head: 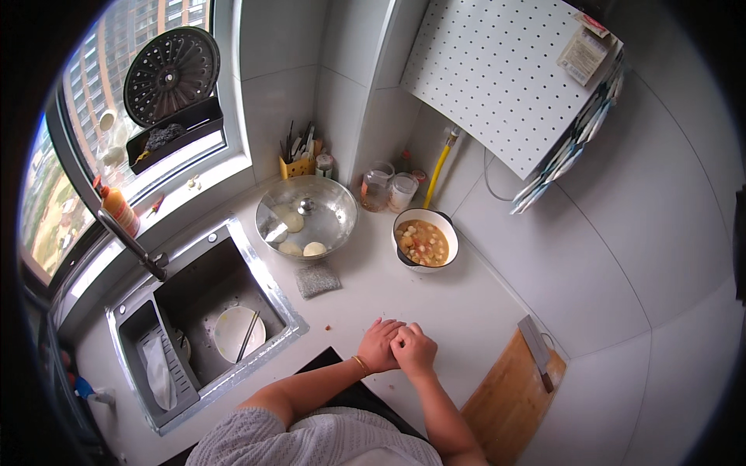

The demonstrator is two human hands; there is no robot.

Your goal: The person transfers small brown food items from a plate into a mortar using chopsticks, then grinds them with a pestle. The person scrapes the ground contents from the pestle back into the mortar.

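Over the white countertop (478, 314), my left hand (380, 345) lies against my right hand (415, 350); a yellow bangle circles the left wrist. The left fingers look extended and no object shows in that hand. My right hand is curled, and whether something small is inside it cannot be seen. Beyond the hands stands a white pot (408, 265) with dark handles, holding a chunky orange-brown stew (422, 243). To its left, a clear glass lid (332, 204) covers several pale dough rounds (315, 249). A grey scouring pad (317, 280) lies just in front of the lid.
A cleaver (533, 343) rests on a wooden cutting board (501, 396) at right. The sink (204, 291) at left holds a white bowl (233, 332) with chopsticks. Jars (377, 186), a yellow utensil holder (297, 168) and a yellow hose (438, 175) stand along the wall.
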